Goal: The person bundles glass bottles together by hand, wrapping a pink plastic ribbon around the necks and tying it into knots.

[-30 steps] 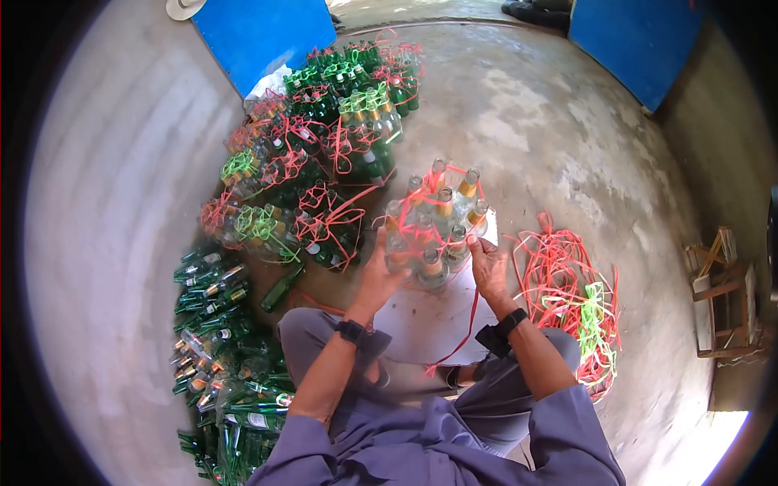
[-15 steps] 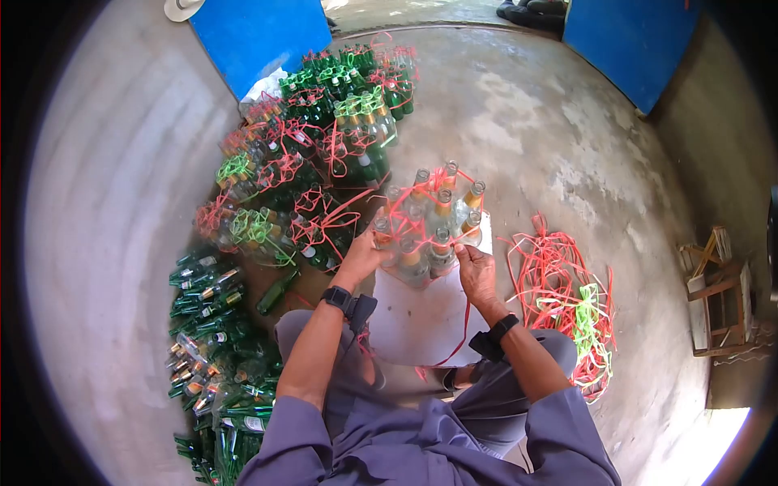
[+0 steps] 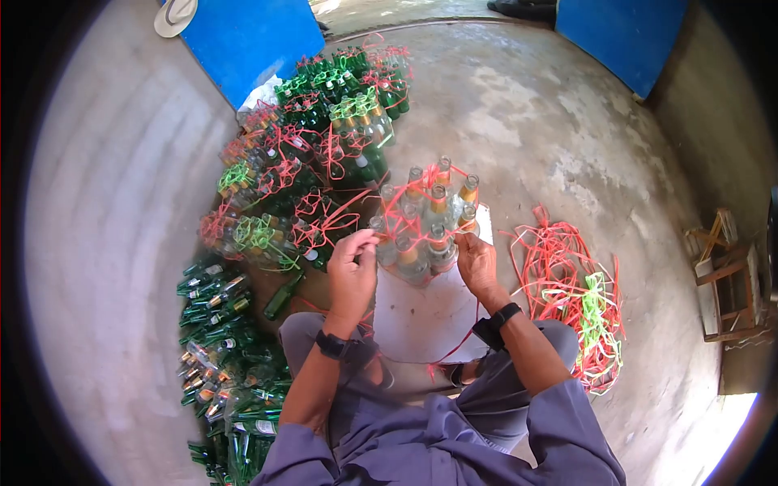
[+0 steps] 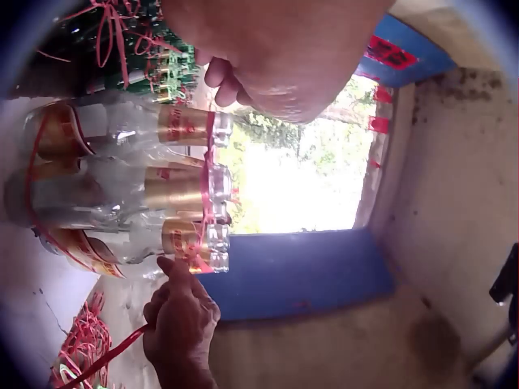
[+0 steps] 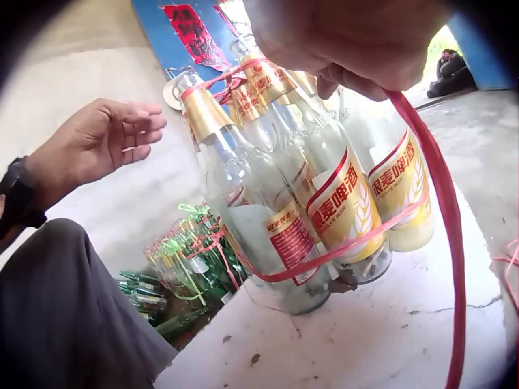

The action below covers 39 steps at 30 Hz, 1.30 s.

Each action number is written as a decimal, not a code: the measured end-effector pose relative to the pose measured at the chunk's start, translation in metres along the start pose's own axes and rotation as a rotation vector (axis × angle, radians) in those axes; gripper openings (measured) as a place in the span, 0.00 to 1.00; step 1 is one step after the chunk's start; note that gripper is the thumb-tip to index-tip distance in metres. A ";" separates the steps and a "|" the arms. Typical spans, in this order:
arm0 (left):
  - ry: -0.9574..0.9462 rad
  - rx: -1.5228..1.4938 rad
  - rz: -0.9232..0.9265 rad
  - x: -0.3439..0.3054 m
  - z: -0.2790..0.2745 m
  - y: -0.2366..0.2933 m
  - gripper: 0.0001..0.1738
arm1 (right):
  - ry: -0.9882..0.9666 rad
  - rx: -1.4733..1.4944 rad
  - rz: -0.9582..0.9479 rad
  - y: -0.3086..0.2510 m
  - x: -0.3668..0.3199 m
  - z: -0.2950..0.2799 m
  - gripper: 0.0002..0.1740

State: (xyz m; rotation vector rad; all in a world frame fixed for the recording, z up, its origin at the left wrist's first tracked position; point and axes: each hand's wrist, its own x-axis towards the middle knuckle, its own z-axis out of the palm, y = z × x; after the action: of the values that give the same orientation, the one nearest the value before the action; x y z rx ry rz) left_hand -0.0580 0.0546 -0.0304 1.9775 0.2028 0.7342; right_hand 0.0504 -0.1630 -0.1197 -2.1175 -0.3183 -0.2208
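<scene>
A bundle of clear bottles (image 5: 349, 198) with gold-and-red labels stands upright on a white board (image 3: 421, 320) in front of the seated person's knees. A pink-red band (image 5: 324, 261) circles the lower bodies, and more strap loops round the necks. The right hand (image 3: 477, 263) is at the near right side of the necks, its grip closed in a pinch on a red strap (image 5: 448, 235) whose length hangs down beside the bottles. The left hand (image 3: 352, 275) is just left of the bundle, its grip loosely spread, fingers slightly bent and holding nothing. To the person's right, a tangle of red and green straps (image 3: 559, 259) lies on the floor; to the left, green bottles (image 3: 215, 296) lie heaped near tied bundles (image 3: 369, 166).
</scene>
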 end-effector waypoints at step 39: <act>-0.748 0.656 0.912 0.118 0.090 0.049 0.20 | -0.202 -0.016 0.532 -0.012 0.023 0.009 0.26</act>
State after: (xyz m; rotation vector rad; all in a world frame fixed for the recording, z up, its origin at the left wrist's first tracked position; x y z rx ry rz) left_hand 0.0807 0.0131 0.0290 2.8373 -1.0938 0.4159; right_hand 0.0692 -0.1462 -0.1088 -2.1616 0.1371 0.3025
